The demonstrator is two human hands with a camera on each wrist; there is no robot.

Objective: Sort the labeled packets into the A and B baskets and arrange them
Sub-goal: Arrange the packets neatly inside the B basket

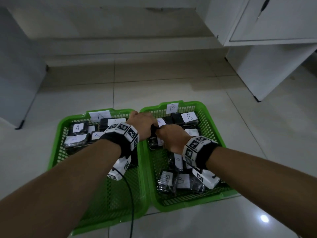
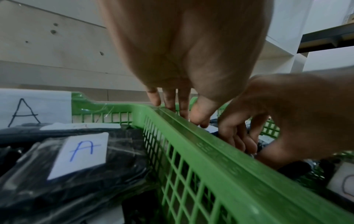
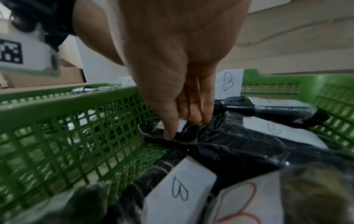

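Two bright green plastic baskets with lattice walls and smooth rolled rims sat side by side, touching, on a glossy pale tiled floor (image 1: 171, 86). The left basket (image 1: 56, 152) carried a white paper tag marked A on its far wall, the right basket (image 1: 212, 127) one marked B. Inside lay black packets wrapped in crinkled, shiny clear film, each bearing a white paper label: at least four A-labelled packets (image 1: 78, 133) crowded the far end of the left basket, and at least six B-labelled packets (image 1: 173, 182) were spread through the right one. Both hands met over the far left part of the right basket, just past the shared rims. The right hand (image 1: 171, 138) had its thumb and fingers (image 3: 193, 109) curled down, pinching one film-wrapped black packet (image 3: 172, 131) at its small white label. The left hand (image 1: 142, 122) reached across the rims with fingers curled downward beside the right hand; whether it actually gripped the packet could not be told. Each wrist wore a black strap with white blocks printed with black square markers. A white cabinet (image 1: 267, 48) stood at the right.
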